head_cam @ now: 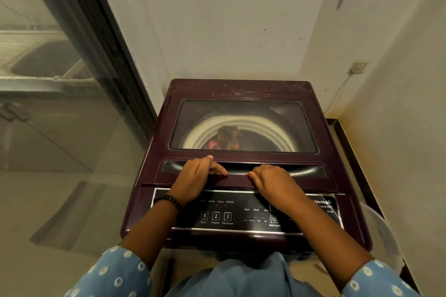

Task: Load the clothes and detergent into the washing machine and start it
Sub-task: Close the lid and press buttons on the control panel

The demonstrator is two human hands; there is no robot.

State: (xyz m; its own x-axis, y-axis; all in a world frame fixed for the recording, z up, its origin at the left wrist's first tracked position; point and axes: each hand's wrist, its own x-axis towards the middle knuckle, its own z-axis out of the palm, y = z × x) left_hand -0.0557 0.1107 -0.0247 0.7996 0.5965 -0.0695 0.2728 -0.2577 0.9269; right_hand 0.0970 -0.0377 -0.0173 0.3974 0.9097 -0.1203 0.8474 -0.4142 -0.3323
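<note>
A maroon top-loading washing machine (154,152) stands in the corner with its lid (243,159) down. Through the lid's glass window I see clothes (228,137) lying in the pale drum. My left hand (198,176) and my right hand (272,179) both sit at the lid's front handle recess (311,171), fingers curled over its edge, thumbs near each other at the middle. Below my wrists runs the black control panel (217,217) with buttons marked Power, Program and Start/Pause. No detergent is in view.
A glass sliding door (60,116) with a dark frame stands close on the left. White walls close in behind and on the right, with a socket and cable (356,68). A pale round tub (383,236) sits low at the right of the machine.
</note>
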